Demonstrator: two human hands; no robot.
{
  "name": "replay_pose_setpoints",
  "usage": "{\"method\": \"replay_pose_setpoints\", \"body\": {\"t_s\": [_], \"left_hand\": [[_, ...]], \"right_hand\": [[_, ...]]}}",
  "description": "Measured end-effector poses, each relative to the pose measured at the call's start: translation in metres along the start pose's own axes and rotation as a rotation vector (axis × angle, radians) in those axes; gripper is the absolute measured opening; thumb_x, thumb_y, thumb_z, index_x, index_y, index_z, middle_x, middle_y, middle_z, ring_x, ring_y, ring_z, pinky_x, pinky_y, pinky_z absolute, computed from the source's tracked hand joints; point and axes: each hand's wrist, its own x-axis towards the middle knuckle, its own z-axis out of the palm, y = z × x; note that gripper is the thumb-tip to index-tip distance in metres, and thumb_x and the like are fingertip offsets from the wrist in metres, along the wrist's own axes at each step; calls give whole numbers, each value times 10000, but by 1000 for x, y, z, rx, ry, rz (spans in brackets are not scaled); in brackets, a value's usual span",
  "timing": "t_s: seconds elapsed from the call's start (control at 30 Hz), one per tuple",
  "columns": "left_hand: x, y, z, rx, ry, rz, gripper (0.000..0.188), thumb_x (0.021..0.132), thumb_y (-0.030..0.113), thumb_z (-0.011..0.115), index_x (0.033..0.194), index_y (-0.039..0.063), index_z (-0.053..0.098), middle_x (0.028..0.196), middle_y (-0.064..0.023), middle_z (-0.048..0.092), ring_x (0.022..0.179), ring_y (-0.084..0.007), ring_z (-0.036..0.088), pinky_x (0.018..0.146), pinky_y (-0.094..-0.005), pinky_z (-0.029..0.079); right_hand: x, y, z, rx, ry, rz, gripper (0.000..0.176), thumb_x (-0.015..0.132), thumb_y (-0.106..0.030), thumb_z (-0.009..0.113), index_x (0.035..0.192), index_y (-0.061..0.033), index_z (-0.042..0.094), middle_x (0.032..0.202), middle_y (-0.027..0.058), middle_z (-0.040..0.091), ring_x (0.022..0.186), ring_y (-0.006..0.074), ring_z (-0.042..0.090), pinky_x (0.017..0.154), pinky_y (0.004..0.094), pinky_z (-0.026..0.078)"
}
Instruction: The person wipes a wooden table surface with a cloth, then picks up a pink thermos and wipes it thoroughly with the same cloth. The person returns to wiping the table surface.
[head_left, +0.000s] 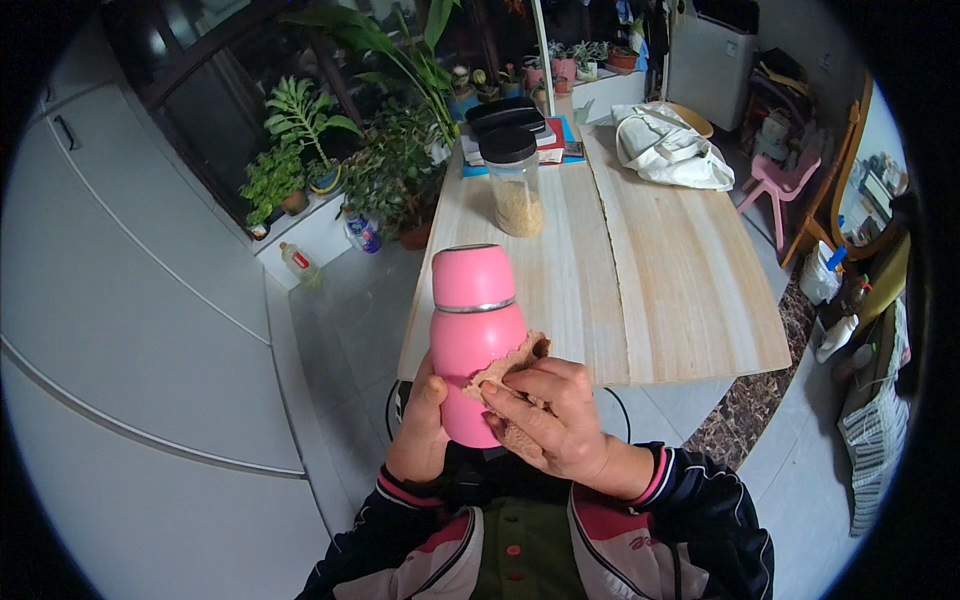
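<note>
A pink vacuum flask (480, 337) with a silver ring below its cap is held upright, slightly tilted, in front of the table's near edge. My left hand (421, 431) grips its lower left side, the thumb showing and the other fingers hidden behind it. In my right hand (559, 420) is a brown cloth (506, 367) with a ragged edge, pressed against the flask's lower right side. Part of the cloth hangs below my fingers.
On the wooden table (682, 300) stand a black-lidded clear jar (517, 195) of grain, a black case (506, 115) on books, and a white cloth bag (671, 150). A pink child's chair (780, 184) is beyond the right edge. Grey cabinets (150, 300) line the left.
</note>
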Motion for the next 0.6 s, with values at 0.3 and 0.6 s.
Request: {"method": "replay_pose_setpoints", "body": {"t_s": [0.3,0.6], "left_hand": [[-5,-3,-7,-247,103,-3,909,906,596,561,1487,-49,294,1411,-283,483,1286,-435,515,1086,-534,425],[0,2,24,-65,127,53,847,898,486,623,1489,-33,309,1407,-170,495,1266,-263,532,1061,-387,437]], "right_hand": [[-16,-1,-2,112,-224,-58,489,749,-104,743,1226,-31,668,1103,106,602,979,298,564,866,385,473],[28,21,-6,231,109,349,402,751,22,735,1145,-59,713,1073,100,591,992,271,563,841,354,464]]}}
